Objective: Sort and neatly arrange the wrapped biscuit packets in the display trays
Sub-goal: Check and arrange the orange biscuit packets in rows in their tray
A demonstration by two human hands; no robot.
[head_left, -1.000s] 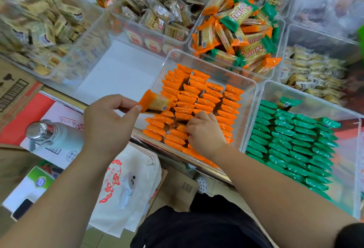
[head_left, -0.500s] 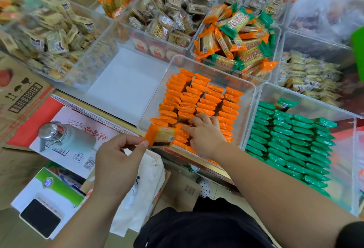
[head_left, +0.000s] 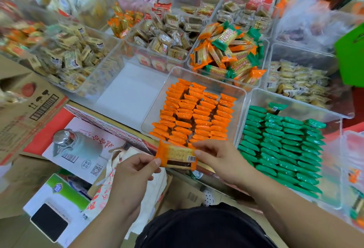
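Clear orange tray [head_left: 211,78] sits at centre, with the green tray [head_left: 307,110] just to its right. Behind them is a loose mixed pile [head_left: 226,51] of orange and green packets, unsorted. Orange rows [head_left: 193,117] stand on edge in four columns and fill most of the tray. Green rows [head_left: 281,145] are packed the same way.

Both hands are at the near edge of the orange tray. Left hand [head_left: 130,171]: grip closed, thumb and forefinger pinching the left end of one orange packet [head_left: 177,157]. Right hand [head_left: 222,159]: fingertips gripping its right end. The packet is held flat, face up, just in front of the tray's near wall and not yet in it.

Step, as judged: placing one sorted orange packet. Next move likely calls for turning it on edge and slotting it into the front of a column without tipping its neighbours.
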